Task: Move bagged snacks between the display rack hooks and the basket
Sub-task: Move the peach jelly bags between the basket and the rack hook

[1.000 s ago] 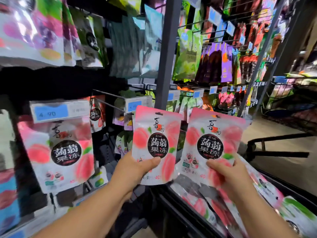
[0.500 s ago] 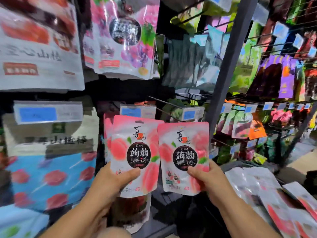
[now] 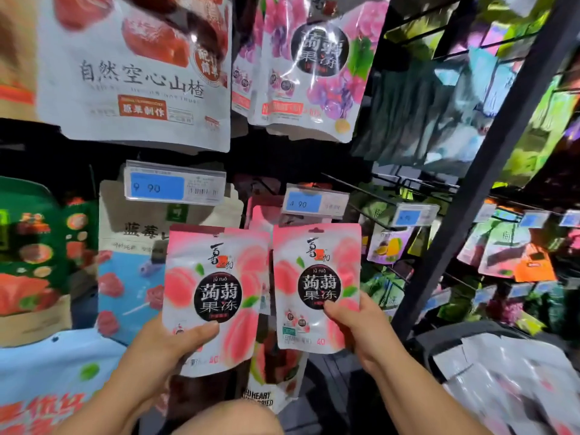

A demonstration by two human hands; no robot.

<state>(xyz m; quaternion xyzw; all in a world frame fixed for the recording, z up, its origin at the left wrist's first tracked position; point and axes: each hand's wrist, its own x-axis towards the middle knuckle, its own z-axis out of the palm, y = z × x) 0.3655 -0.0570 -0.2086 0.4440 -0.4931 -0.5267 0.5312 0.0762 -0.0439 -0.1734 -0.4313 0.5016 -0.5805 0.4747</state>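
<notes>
1. Right now both hands are loaded: the left hand [image 3: 163, 350] pinches the lower edge of one peach jelly bag [image 3: 213, 296], thumb across its front, and the right hand [image 3: 361, 328] is clamped the same way on a second peach bag [image 3: 317, 287]. The two bags are held upright side by side at the centre of the frame, edges nearly touching.
2. Neither bag is on a hook yet. Their hang holes sit just below the 4.90 price tag [image 3: 314, 204], where pink bags of the same kind already hang behind them, so I judge this to be the rack-loading half of the job, with the threading step not yet done.
3. More remains: the basket [image 3: 439, 350] at lower right holds a pile of pale bags [image 3: 508, 381], blurred, so how many I cannot tell.
4. As for the surface, it is a dark peg-hook display rack [image 3: 489, 158], its black upright crossing the right of the frame on a slant.
5. Around it, a large white hawthorn bag [image 3: 141, 76] fills the upper left, a grape jelly bag [image 3: 314, 64] hangs at upper centre, a blueberry bag [image 3: 131, 262] hangs under the 9.90 tag [image 3: 172, 186], and green, purple and orange packets crowd the right side.
6. Lighting is dim, a shop aisle by the look of it.
</notes>
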